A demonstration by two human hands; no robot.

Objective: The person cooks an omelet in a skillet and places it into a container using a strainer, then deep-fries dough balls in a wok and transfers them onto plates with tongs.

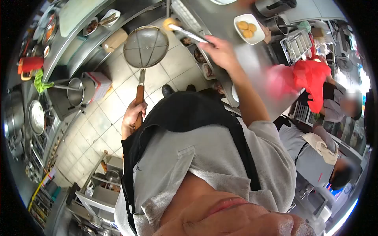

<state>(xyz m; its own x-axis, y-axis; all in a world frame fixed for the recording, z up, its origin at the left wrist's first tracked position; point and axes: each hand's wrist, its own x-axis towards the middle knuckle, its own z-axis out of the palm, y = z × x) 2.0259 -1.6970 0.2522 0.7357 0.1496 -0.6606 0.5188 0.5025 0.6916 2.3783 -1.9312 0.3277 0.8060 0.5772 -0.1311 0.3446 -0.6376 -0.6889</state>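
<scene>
My left hand (pixel 135 113) is closed around the wooden handle of a round mesh strainer (pixel 146 47), held over the tiled floor. In my right hand (pixel 220 52) are metal tongs (pixel 193 34) with a dark grip. A round golden piece of food (pixel 170 24) is at the tips of the tongs, just to the right of the strainer's rim. Farther right, a white dish (pixel 249 29) holds several similar golden pieces.
Another person's hand (pixel 266 34) touches the white dish's right edge. Small food containers (pixel 199 56) line the steel counter (pixel 252 63). Two people stand at the right, near red plastic bags (pixel 313 76). At the left are pots (pixel 75 91) and a counter with dishes (pixel 110 18).
</scene>
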